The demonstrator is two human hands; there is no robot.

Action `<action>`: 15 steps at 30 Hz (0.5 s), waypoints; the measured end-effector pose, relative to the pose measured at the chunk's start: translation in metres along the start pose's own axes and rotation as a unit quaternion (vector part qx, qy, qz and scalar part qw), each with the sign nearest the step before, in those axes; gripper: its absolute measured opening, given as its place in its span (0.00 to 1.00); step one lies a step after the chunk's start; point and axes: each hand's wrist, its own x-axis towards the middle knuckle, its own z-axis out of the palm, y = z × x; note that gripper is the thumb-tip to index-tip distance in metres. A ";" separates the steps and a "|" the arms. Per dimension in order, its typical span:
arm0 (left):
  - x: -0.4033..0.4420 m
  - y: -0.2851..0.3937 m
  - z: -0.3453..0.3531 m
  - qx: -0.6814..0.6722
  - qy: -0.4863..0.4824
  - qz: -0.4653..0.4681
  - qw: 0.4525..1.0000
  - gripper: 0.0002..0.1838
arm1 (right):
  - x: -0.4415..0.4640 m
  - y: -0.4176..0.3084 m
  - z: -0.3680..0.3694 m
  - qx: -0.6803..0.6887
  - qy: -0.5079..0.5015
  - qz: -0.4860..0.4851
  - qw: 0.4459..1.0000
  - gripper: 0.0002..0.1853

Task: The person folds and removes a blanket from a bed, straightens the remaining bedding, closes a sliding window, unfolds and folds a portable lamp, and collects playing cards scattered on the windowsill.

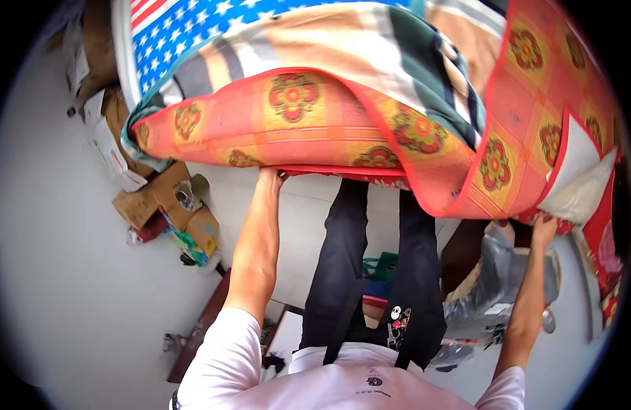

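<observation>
A red and orange mat (329,130) with flower patterns spreads across the upper view, its near edge wavy and folded. My left hand (273,175) is at the near edge, its fingers mostly hidden under the mat. At the right, my right hand (544,229) grips the red cloth edge (561,224), below a turned-back corner that shows a pale underside (580,181). On top of the mat lies a striped blanket (329,44), partly bunched, with a blue star-patterned cloth (172,44) beyond it.
Cardboard boxes (158,198) and small items lie on the floor at the left. Between and beside my legs (339,260) are a green and blue object (380,273) and a dark red wooden piece (202,328). Grey plastic-wrapped things (489,273) stand at the right.
</observation>
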 end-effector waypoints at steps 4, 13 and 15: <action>0.019 -0.013 -0.033 -0.083 0.056 0.040 0.994 0.16 | -0.070 -0.065 -0.012 0.171 -0.361 -0.104 0.911 0.14; 0.038 0.046 -0.140 -0.342 -0.093 0.116 0.928 0.10 | -0.325 -0.502 -0.185 0.161 -0.428 -0.539 0.707 0.12; 0.056 0.058 -0.167 -0.334 -0.171 0.127 0.918 0.11 | -0.373 -0.599 -0.190 0.211 -0.285 -0.638 0.684 0.20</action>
